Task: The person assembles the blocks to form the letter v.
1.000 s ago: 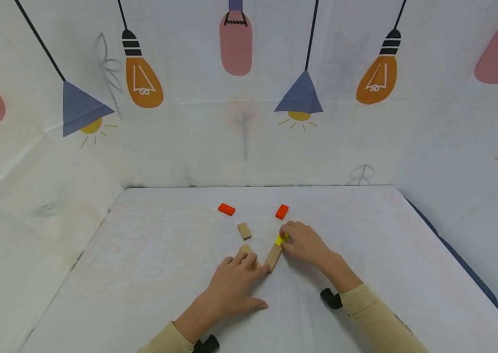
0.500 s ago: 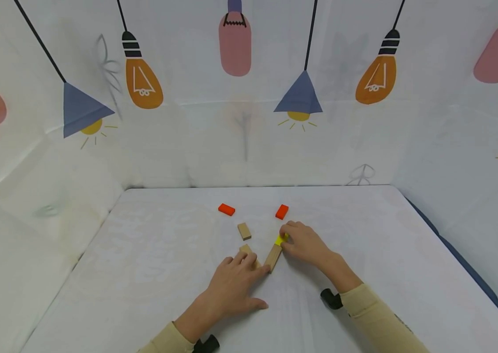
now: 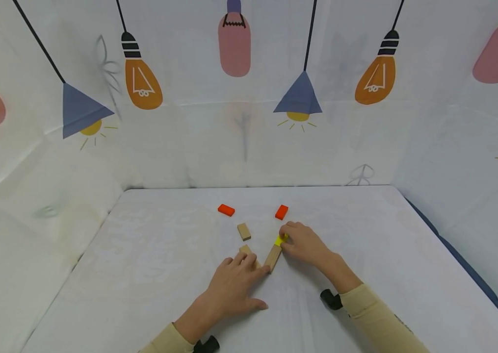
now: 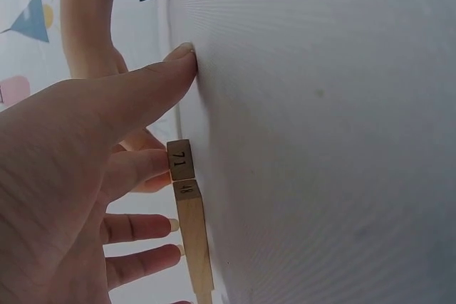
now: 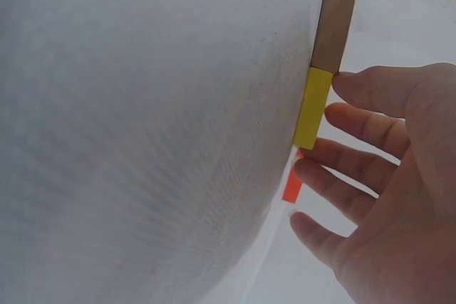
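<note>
Two wooden blocks meet near one end in a V on the table. My left hand [image 3: 233, 289] rests over them with fingers spread, its index fingertip at the near end of the right block [image 3: 273, 256]. Other left fingertips touch the left block [image 3: 244, 249], which the hand partly covers. In the left wrist view, the block ends read 71 [image 4: 181, 160] and 48 [image 4: 187, 189]. My right hand [image 3: 306, 247] pinches a yellow block [image 5: 313, 108], set end to end with the right wooden block. Its thumb sits at their joint, other fingertips around the yellow block's top and far end.
A lone wooden block [image 3: 244, 231] lies beyond the left one. Farther back are two red blocks, one on the left [image 3: 226, 210] and one on the right [image 3: 281, 212]. The white table [image 3: 151, 245] ends at a cloth backdrop printed with lamps.
</note>
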### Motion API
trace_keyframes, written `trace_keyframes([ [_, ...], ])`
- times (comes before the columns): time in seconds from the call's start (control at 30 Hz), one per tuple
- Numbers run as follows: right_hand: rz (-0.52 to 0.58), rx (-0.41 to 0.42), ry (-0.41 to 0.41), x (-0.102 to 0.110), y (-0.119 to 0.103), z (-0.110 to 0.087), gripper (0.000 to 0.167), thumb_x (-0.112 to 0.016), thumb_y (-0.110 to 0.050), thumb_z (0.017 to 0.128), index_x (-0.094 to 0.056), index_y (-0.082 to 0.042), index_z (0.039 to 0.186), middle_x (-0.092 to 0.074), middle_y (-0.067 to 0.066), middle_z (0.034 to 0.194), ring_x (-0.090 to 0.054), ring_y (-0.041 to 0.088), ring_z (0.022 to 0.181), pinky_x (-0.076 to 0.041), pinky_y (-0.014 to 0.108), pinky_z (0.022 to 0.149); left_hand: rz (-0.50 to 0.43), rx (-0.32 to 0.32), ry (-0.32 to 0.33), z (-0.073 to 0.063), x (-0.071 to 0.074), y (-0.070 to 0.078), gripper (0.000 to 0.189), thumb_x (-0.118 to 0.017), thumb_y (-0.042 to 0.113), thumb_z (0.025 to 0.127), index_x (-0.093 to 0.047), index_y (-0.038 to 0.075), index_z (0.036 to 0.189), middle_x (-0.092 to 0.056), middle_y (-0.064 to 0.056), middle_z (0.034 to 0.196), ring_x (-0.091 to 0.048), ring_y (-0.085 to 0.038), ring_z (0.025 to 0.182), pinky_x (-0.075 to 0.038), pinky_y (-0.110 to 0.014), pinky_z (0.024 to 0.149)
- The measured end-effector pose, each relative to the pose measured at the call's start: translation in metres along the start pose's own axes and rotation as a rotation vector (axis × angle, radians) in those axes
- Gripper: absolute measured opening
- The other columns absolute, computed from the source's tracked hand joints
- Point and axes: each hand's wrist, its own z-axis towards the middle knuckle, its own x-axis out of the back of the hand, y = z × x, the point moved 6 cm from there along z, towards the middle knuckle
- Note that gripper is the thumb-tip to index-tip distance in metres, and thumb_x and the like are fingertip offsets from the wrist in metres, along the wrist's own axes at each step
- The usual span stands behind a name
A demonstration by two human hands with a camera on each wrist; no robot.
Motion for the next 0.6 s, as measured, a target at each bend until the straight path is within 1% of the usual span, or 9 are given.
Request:
trace_keyframes([
  [0.13, -0.003, 0.001, 0.002, 0.0001, 0.0004, 0.0, 0.013, -0.067, -0.016, 0.088, -0.066, -0.016, 0.101, -0.063, -0.003, 0.102, -0.054, 0.017, 0.093, -0.049, 0.038, 0.09, 0.005, 0.005, -0.01, 0.001, 0.0007, 0.0008, 0.075, -0.066, 0.075, 0.075, -0.054, 0.038, 0.139, -0.05, 0.004, 0.114, -0.047, -0.016, 0.108, -0.049, -0.039, 0.083],
  [0.27, -0.029, -0.001, 0.007, -0.0005, 0.0003, 0.0005, 0.013, -0.067, -0.017, 0.088, -0.067, -0.017, 0.101, -0.063, -0.003, 0.102, -0.054, 0.017, 0.092, -0.049, 0.038, 0.089, 0.005, 0.009, -0.021, 0.0013, 0.0013, 0.0011, 0.074, -0.066, 0.075, 0.076, -0.054, 0.038, 0.139, -0.05, 0.004, 0.114, -0.047, -0.016, 0.109, -0.049, -0.039, 0.084],
  [0.6, -0.077, 0.011, 0.025, 0.0031, -0.003, -0.0004, 0.013, -0.068, -0.017, 0.087, -0.068, -0.015, 0.101, -0.064, 0.0, 0.102, -0.054, 0.017, 0.089, -0.051, 0.037, 0.087, -0.005, 0.011, -0.021, 0.0007, -0.0003, 0.0017, 0.075, -0.066, 0.075, 0.076, -0.053, 0.038, 0.14, -0.05, 0.003, 0.116, -0.047, -0.017, 0.11, -0.049, -0.041, 0.084],
])
